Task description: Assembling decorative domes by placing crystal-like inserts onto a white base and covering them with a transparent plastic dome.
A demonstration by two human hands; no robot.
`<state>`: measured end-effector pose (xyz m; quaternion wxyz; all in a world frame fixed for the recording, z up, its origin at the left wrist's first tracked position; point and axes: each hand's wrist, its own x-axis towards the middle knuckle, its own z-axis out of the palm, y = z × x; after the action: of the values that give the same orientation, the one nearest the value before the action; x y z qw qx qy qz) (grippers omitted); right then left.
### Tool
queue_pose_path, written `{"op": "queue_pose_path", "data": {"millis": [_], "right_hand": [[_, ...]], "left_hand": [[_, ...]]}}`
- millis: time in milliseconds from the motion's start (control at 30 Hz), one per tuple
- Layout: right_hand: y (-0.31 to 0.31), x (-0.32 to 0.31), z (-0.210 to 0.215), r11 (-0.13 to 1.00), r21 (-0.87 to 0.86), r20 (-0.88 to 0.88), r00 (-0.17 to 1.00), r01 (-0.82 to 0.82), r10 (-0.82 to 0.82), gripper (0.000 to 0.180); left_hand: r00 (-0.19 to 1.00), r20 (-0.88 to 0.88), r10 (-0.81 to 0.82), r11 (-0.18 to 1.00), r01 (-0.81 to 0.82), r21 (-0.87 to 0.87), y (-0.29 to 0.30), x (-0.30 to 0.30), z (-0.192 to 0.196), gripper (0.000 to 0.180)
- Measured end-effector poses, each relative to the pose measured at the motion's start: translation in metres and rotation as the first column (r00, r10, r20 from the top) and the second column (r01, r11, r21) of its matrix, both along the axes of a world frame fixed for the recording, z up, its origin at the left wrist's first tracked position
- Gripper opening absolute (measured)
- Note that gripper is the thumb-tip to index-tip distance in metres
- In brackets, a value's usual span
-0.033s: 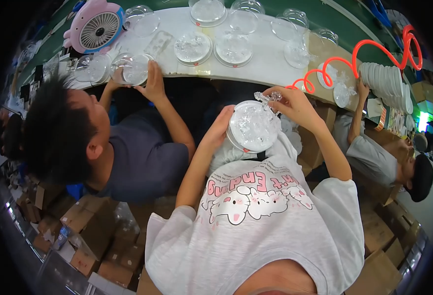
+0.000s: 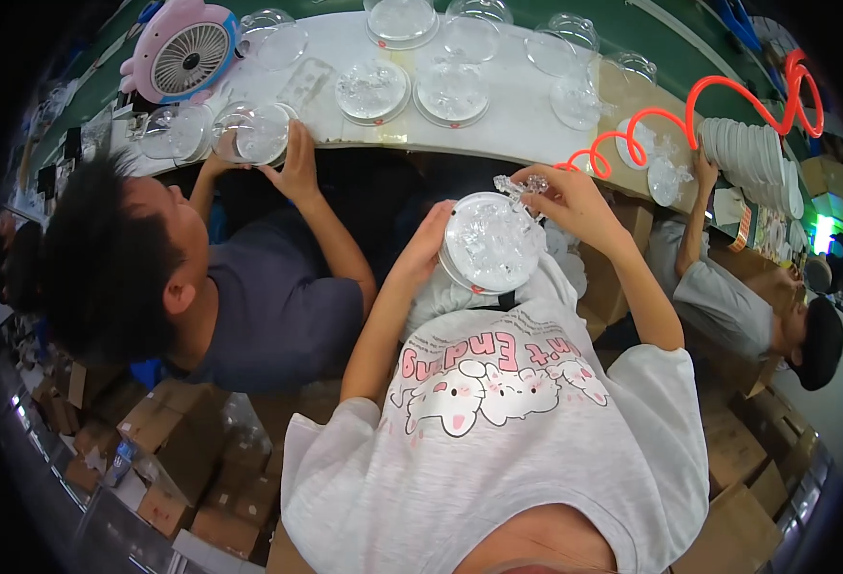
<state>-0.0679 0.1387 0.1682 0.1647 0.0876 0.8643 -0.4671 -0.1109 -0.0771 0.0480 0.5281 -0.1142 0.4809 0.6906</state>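
1. Left hand (image 2: 428, 241) cups the rim of a round clear disc (image 2: 491, 241) held at chest height.
2. Right hand (image 2: 565, 196) pinches a small clear piece (image 2: 520, 184) at the disc's top edge; white workbench (image 2: 512, 129) just beyond.

Long white worktable (image 2: 517, 129) against green wall (image 2: 632, 38); stacked cardboard boxes (image 2: 192, 459) crowd floor below.

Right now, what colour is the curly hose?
The curly hose is bright orange-red, seen in the head view.
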Motion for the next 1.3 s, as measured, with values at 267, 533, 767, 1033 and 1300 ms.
{"op": "queue_pose_path", "data": {"millis": [267, 533, 767, 1033, 1300], "right_hand": [[0.006, 0.011, 0.002, 0.999, 0.035, -0.04, 0.999, 0.038, -0.037, 0.023], [0.015, 0.01, 0.004, 0.999, -0.012, -0.082, 0.996, 0.045, -0.046, 0.025], [0.015, 0.009, 0.005, 0.997, 0.075, -0.086, 0.996, -0.009, 0.015, 0.027], [0.011, 0.011, 0.003, 0.983, 0.167, -0.125, 0.987, -0.077, 0.099, 0.027], [0.017, 0.016, 0.0, 1.0, -0.009, -0.027, 0.999, -0.02, 0.02, 0.036]], "left_hand": [[0.995, -0.093, -0.033, 0.999, 0.032, -0.014, 0.01, -0.001, -0.004, 0.041], [0.992, -0.121, -0.04, 0.999, 0.038, -0.017, 0.014, -0.001, -0.003, 0.04], [0.991, -0.118, -0.062, 0.998, 0.06, -0.019, 0.02, -0.003, 0.001, 0.04], [0.993, -0.079, -0.092, 0.996, 0.091, -0.018, 0.021, -0.003, -0.005, 0.038], [0.998, -0.042, -0.048, 0.996, 0.051, 0.069, 0.02, 0.001, -0.002, 0.031]]}}
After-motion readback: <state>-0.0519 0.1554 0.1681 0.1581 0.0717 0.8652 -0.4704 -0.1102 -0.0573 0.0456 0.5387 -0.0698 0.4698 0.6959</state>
